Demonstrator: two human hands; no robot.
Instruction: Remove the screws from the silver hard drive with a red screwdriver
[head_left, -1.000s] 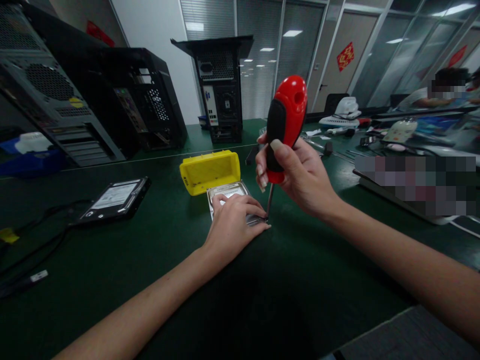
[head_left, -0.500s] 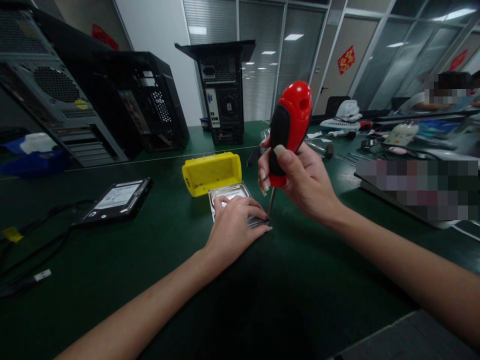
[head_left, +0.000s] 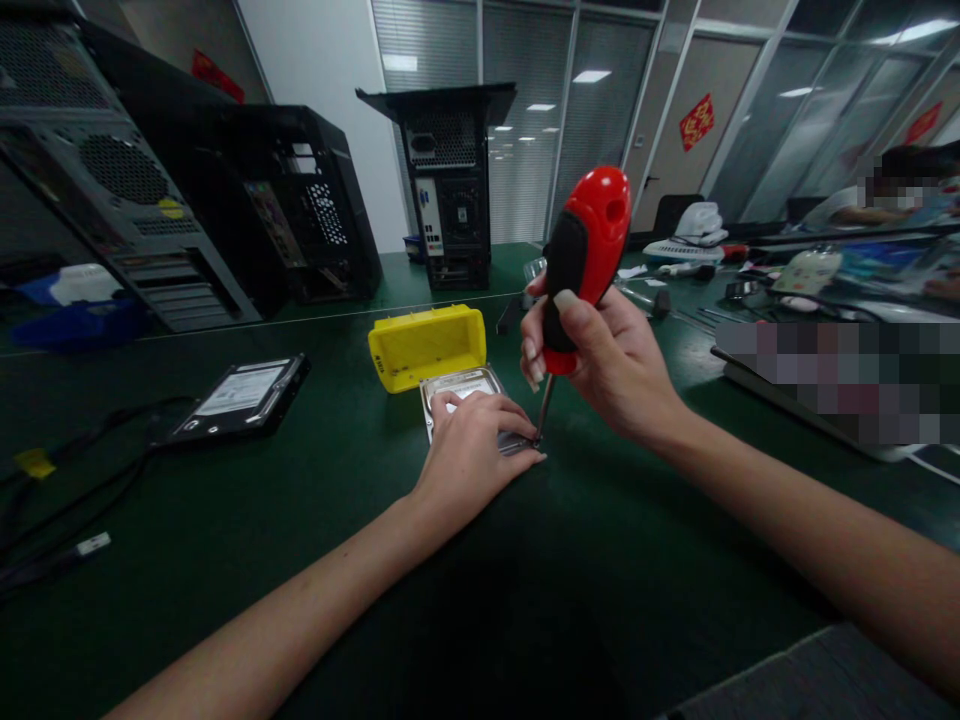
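Observation:
A silver hard drive (head_left: 487, 379) lies label-up on the green table. My left hand (head_left: 474, 430) rests over it, fingers across the top and thumb along the near edge, gripping it. My right hand (head_left: 600, 340) is wrapped around the handle of a red and black screwdriver (head_left: 592, 245), thumb on its side. The screwdriver stands nearly upright, leaning a little right at the top. Its metal shaft reaches down to the drive's right near corner, by my left fingertips. The tip is too small to make out. Right behind the drive is a yellow plastic bin (head_left: 429, 350).
Another hard drive (head_left: 241, 398) lies left, near black cables (head_left: 97, 500). Computer cases (head_left: 456, 200) stand at the back and left, beside a blue bin (head_left: 82, 325). Tools and parts clutter the right side, where a blurred-out box-like object (head_left: 840, 385) sits. A person (head_left: 862, 205) is at far right.
The whole view has shifted slightly to the right. Both hands, the screwdriver and the hard drive keep about the same positions relative to each other.

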